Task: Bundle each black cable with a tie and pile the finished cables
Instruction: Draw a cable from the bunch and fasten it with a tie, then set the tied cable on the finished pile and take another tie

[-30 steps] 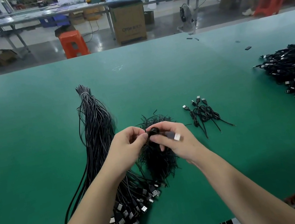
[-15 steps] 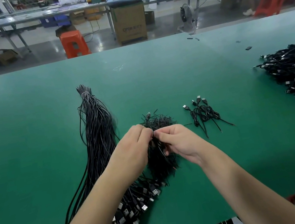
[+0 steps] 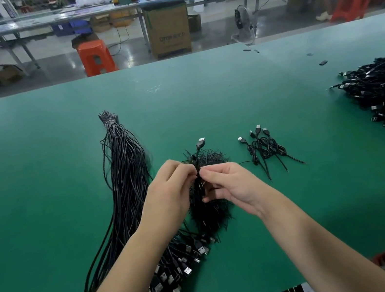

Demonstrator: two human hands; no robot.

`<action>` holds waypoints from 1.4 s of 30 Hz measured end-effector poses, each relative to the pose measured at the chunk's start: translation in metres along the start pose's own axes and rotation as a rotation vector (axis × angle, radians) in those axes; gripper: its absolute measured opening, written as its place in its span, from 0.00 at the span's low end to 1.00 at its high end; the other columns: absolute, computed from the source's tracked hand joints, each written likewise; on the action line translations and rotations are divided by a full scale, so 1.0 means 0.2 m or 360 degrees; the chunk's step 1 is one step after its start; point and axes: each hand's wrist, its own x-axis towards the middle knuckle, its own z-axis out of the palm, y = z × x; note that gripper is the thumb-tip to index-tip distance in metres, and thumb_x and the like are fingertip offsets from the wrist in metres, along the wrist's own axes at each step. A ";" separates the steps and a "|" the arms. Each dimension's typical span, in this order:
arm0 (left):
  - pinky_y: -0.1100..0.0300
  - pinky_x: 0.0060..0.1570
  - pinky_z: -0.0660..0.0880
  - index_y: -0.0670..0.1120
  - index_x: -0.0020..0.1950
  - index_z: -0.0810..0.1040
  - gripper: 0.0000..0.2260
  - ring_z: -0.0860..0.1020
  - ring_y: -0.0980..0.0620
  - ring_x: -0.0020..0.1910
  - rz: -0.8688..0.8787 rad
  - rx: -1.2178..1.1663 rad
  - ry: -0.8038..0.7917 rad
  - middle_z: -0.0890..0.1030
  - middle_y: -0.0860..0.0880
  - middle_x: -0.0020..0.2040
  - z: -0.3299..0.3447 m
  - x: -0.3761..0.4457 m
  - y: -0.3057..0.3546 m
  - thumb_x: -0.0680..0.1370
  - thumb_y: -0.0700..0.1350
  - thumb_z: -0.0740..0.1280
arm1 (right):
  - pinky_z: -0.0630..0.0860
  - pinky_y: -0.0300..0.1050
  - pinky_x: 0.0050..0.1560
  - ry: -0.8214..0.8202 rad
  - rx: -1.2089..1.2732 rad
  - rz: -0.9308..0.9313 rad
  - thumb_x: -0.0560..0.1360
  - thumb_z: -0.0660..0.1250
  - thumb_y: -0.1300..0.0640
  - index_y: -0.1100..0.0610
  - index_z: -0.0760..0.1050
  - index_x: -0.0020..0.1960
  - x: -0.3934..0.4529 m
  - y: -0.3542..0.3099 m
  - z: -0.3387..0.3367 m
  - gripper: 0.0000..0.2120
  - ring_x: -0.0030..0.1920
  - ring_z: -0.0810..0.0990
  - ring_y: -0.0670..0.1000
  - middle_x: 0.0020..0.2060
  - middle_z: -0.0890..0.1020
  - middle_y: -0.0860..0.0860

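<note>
Left hand [image 3: 169, 196] and right hand [image 3: 229, 185] both pinch coiled black USB cable [image 3: 199, 167] above loose black tie heap [image 3: 213, 209]; probably twisting tie, supply within reach.

Black cables [image 3: 124, 173] on green table [image 3: 36, 173]; orange stool [image 3: 95, 57] behind

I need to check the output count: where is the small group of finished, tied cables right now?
In the head view, the finished cables lie on the green table, just right of the right hand and the heap of ties.
</note>
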 end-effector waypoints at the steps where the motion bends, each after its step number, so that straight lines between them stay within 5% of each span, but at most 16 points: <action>1: 0.56 0.42 0.76 0.39 0.50 0.81 0.03 0.76 0.50 0.42 -0.0008 -0.0019 0.0020 0.77 0.48 0.46 0.01 0.00 0.00 0.79 0.35 0.68 | 0.81 0.46 0.43 -0.0023 0.0102 0.0038 0.80 0.68 0.57 0.58 0.85 0.50 0.00 0.01 0.00 0.08 0.39 0.78 0.48 0.38 0.81 0.51; 6: 0.64 0.43 0.73 0.44 0.53 0.82 0.04 0.73 0.56 0.42 -0.0033 0.0019 0.0018 0.76 0.51 0.48 0.05 -0.01 -0.04 0.78 0.42 0.71 | 0.80 0.46 0.43 0.0133 0.0279 0.0186 0.74 0.72 0.56 0.55 0.87 0.46 0.01 0.02 -0.05 0.05 0.40 0.81 0.50 0.42 0.84 0.53; 9: 0.64 0.44 0.71 0.47 0.55 0.80 0.07 0.72 0.57 0.42 -0.0228 0.0177 -0.0019 0.76 0.52 0.51 0.07 -0.02 -0.16 0.79 0.47 0.68 | 0.78 0.47 0.53 0.0475 -0.0285 0.0234 0.77 0.72 0.53 0.54 0.87 0.50 0.02 0.01 -0.15 0.07 0.45 0.83 0.49 0.45 0.87 0.50; 12: 0.50 0.54 0.73 0.44 0.58 0.81 0.10 0.75 0.46 0.52 -0.0554 0.0529 -0.0124 0.76 0.46 0.56 0.07 -0.05 -0.37 0.79 0.46 0.68 | 0.76 0.49 0.58 0.0884 -0.0944 0.0246 0.76 0.72 0.48 0.52 0.85 0.55 0.04 -0.04 -0.32 0.11 0.50 0.82 0.47 0.48 0.86 0.44; 17: 0.42 0.72 0.58 0.49 0.76 0.65 0.23 0.59 0.41 0.75 -0.1037 0.0988 -0.0618 0.62 0.42 0.77 0.13 -0.18 -0.63 0.82 0.54 0.60 | 0.72 0.43 0.45 0.1251 -0.1644 0.0404 0.77 0.70 0.49 0.50 0.85 0.47 0.13 -0.11 -0.61 0.07 0.46 0.79 0.53 0.43 0.85 0.50; 20: 0.40 0.75 0.54 0.51 0.78 0.61 0.24 0.53 0.43 0.79 -0.1170 0.0814 -0.0576 0.56 0.43 0.80 0.17 -0.25 -0.68 0.82 0.54 0.57 | 0.72 0.42 0.42 0.1319 -0.1815 0.0541 0.76 0.71 0.49 0.51 0.82 0.42 0.21 -0.11 -0.73 0.07 0.43 0.78 0.55 0.41 0.84 0.52; 30: 0.40 0.74 0.57 0.52 0.77 0.63 0.24 0.55 0.43 0.78 -0.1195 0.0783 -0.0463 0.58 0.44 0.79 0.21 -0.27 -0.70 0.80 0.53 0.59 | 0.75 0.45 0.42 0.1291 -0.2187 0.0702 0.77 0.72 0.47 0.59 0.82 0.48 0.34 0.01 -0.88 0.14 0.44 0.80 0.58 0.44 0.84 0.56; 35: 0.40 0.73 0.58 0.52 0.76 0.64 0.24 0.56 0.43 0.77 -0.1188 0.0797 -0.0426 0.59 0.43 0.79 0.22 -0.28 -0.70 0.80 0.52 0.60 | 0.72 0.46 0.43 0.1410 -0.2297 0.0438 0.79 0.68 0.44 0.56 0.78 0.60 0.31 0.05 -0.84 0.17 0.52 0.81 0.58 0.53 0.81 0.55; 39: 0.40 0.73 0.58 0.52 0.76 0.64 0.24 0.56 0.43 0.77 -0.1186 0.0788 -0.0421 0.59 0.43 0.79 0.21 -0.28 -0.69 0.80 0.52 0.60 | 0.71 0.45 0.41 0.1496 -0.2060 0.0034 0.81 0.65 0.49 0.56 0.79 0.57 0.30 0.01 -0.69 0.12 0.48 0.80 0.57 0.53 0.81 0.55; 42: 0.40 0.74 0.58 0.52 0.76 0.64 0.24 0.56 0.43 0.78 -0.1192 0.0771 -0.0412 0.59 0.44 0.79 0.21 -0.28 -0.69 0.80 0.53 0.60 | 0.71 0.39 0.35 0.1182 -0.2067 -0.0192 0.82 0.63 0.52 0.55 0.81 0.53 0.30 -0.05 -0.41 0.10 0.41 0.80 0.50 0.46 0.84 0.50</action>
